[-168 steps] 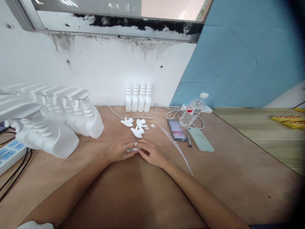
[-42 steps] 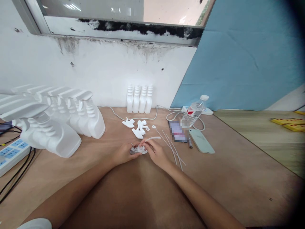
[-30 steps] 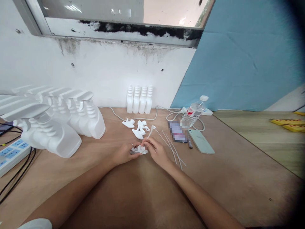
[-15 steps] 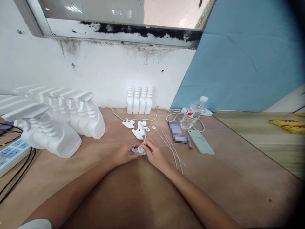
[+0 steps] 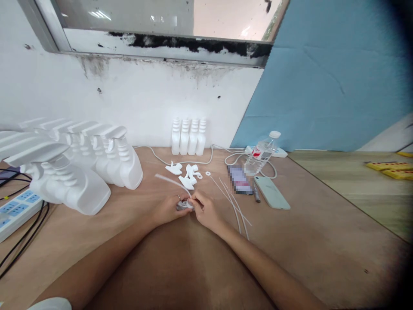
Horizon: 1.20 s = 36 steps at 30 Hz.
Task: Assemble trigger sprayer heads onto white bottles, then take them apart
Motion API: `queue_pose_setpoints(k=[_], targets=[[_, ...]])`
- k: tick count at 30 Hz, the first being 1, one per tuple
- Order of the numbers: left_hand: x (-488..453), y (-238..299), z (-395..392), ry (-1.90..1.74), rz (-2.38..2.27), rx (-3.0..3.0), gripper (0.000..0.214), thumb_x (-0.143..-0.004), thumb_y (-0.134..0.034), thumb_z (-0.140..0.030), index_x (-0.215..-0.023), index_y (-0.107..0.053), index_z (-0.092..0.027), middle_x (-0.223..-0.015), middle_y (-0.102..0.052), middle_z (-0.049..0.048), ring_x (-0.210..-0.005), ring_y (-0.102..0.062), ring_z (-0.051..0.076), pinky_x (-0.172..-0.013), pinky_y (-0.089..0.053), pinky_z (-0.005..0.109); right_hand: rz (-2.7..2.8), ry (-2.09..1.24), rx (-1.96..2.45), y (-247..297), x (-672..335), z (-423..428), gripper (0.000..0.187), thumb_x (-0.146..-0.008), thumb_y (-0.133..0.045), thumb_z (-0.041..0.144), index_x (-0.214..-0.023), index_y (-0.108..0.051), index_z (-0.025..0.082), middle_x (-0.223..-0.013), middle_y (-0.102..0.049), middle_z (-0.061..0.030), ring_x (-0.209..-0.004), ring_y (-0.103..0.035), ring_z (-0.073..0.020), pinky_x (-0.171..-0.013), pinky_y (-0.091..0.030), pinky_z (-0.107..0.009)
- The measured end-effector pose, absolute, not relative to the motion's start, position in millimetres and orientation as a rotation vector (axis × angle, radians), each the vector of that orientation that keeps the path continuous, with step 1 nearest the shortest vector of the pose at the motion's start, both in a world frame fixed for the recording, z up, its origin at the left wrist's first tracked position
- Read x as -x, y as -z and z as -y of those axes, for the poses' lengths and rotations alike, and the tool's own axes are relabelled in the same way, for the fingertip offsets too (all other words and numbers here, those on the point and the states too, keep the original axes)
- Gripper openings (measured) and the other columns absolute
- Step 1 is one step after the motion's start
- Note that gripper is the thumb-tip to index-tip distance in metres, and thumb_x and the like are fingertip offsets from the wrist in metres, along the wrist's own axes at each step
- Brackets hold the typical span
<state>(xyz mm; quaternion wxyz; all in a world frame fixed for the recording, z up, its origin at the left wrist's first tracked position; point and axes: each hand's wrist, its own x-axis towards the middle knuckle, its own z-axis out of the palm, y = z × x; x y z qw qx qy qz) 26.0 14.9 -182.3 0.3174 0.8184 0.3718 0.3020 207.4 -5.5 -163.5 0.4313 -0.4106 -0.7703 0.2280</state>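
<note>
My left hand (image 5: 169, 209) is closed round a small white and clear plastic piece (image 5: 182, 205), its details mostly covered by fingers. Pinched in my right hand (image 5: 206, 209) is the near end of a thin white tube (image 5: 174, 181), right against that piece; whether it sits inside cannot be told. The tube's free end points up and to the left. Just beyond my hands lie white spray trigger parts (image 5: 187, 182) and a small white ring (image 5: 208, 173). Several loose thin tubes (image 5: 235, 206) cross one another to the right of my right hand.
Large white spray bottles (image 5: 87, 189) crowd the left, beside a power strip (image 5: 19, 206). Small white bottles (image 5: 189, 140) stand by the wall. At right are a water bottle (image 5: 260, 155), a phone with its screen up (image 5: 239, 178), a pale green phone (image 5: 272, 192) and a pen (image 5: 257, 193).
The tube's free end has swung from upright over the trigger parts to leaning far left. Both hands stay nearly in place, the right fingers shifting slightly on the tube.
</note>
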Motion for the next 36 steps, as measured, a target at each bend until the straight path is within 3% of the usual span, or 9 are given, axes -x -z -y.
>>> queue_pose_setpoints(k=[5,10,13,16,19,22,25,31,36], targets=[[-27,177,-13,-0.785,-0.923,-2.128,0.026,-0.084,-0.061,-0.03,-0.106,-0.063,-0.018,-0.094,-0.068,0.0036,-0.085,-0.061,0.017,-0.082,-0.047,0.028,1.931,-0.526,1.013,168,-209,6,0.019,-0.091,-0.047,0.022,-0.073,-0.051,0.02,-0.07,-0.054,-0.0001,-0.067,-0.051,-0.0142,-0.065,-0.039,-0.026],[-26,181,-16,-0.864,-0.863,-1.869,0.054,-0.079,-0.068,-0.033,-0.128,-0.049,-0.02,-0.105,-0.067,0.0054,-0.088,-0.061,0.016,-0.082,-0.047,0.029,1.795,-0.545,1.061,177,-211,5,0.023,-0.092,-0.049,0.03,-0.072,-0.051,0.02,-0.068,-0.05,0.0015,-0.064,-0.048,-0.0133,-0.062,-0.038,-0.025],[-25,185,-22,-0.912,-0.87,-1.62,0.049,-0.076,-0.072,-0.038,-0.117,-0.053,-0.019,-0.099,-0.067,0.0049,-0.081,-0.062,0.014,-0.076,-0.047,0.027,1.673,-0.658,1.107,180,-213,3,0.022,-0.092,-0.051,0.036,-0.078,-0.057,0.019,-0.072,-0.055,0.0004,-0.066,-0.051,-0.0138,-0.063,-0.041,-0.025],[-22,184,-28,-0.974,-0.889,-1.425,0.043,-0.071,-0.077,-0.042,-0.099,-0.057,-0.016,-0.089,-0.067,0.0039,-0.08,-0.063,0.014,-0.075,-0.047,0.026,1.562,-0.669,1.151,183,-218,0,0.024,-0.092,-0.05,0.037,-0.107,-0.059,0.02,-0.085,-0.058,-0.0017,-0.068,-0.053,-0.0138,-0.062,-0.045,-0.025],[-20,179,-30,-1.05,-0.903,-1.277,0.044,-0.067,-0.08,-0.044,-0.092,-0.058,-0.015,-0.086,-0.068,0.0029,-0.077,-0.063,0.013,-0.074,-0.048,0.026,1.628,-0.423,1.152,184,-226,-2,0.035,-0.093,-0.047,0.025,-0.128,-0.048,0.021,-0.095,-0.056,-0.0052,-0.072,-0.054,-0.015,-0.064,-0.048,-0.027],[-20,177,-28,-1.056,-0.894,-1.193,0.045,-0.065,-0.081,-0.046,-0.091,-0.059,-0.015,-0.084,-0.069,0.0028,-0.075,-0.064,0.013,-0.074,-0.049,0.026,1.989,-0.081,0.967,180,-233,-3,0.049,-0.09,-0.044,0.01,-0.136,-0.045,0.027,-0.117,-0.053,-0.0112,-0.092,-0.057,-0.0196,-0.077,-0.051,-0.035],[-19,178,-24,-0.989,-0.857,-1.184,0.049,-0.063,-0.081,-0.048,-0.093,-0.061,-0.015,-0.083,-0.07,0.0039,-0.073,-0.064,0.015,-0.071,-0.05,0.027,2.297,0.121,0.735,173,-234,-3,0.058,-0.088,-0.042,0.003,-0.14,-0.043,0.031,-0.13,-0.053,-0.0111,-0.109,-0.055,-0.0238,-0.086,-0.048,-0.04],[-18,168,-53,-1.051,-0.843,-1.271,0.051,-0.08,-0.058,-0.061,-0.088,-0.066,-0.01,-0.086,-0.069,0.0116,-0.067,-0.063,0.016,-0.06,-0.05,0.028,2.296,0.149,0.683,170,-230,2,0.048,-0.091,-0.045,0.011,-0.138,-0.044,0.022,-0.116,-0.065,-0.0115,-0.095,-0.059,-0.0234,-0.081,-0.045,-0.039],[-30,148,-142,-1.46,-1.314,-1.343,0.039,-0.081,-0.057,-0.047,-0.1,-0.058,-0.012,-0.098,-0.065,0.0109,-0.081,-0.065,0.017,-0.066,-0.053,0.028,2.203,0.079,0.723,175,-234,2,0.05,-0.083,-0.05,0.015,-0.133,-0.043,0.019,-0.11,-0.065,-0.0127,-0.095,-0.058,-0.0254,-0.081,-0.042,-0.041]])
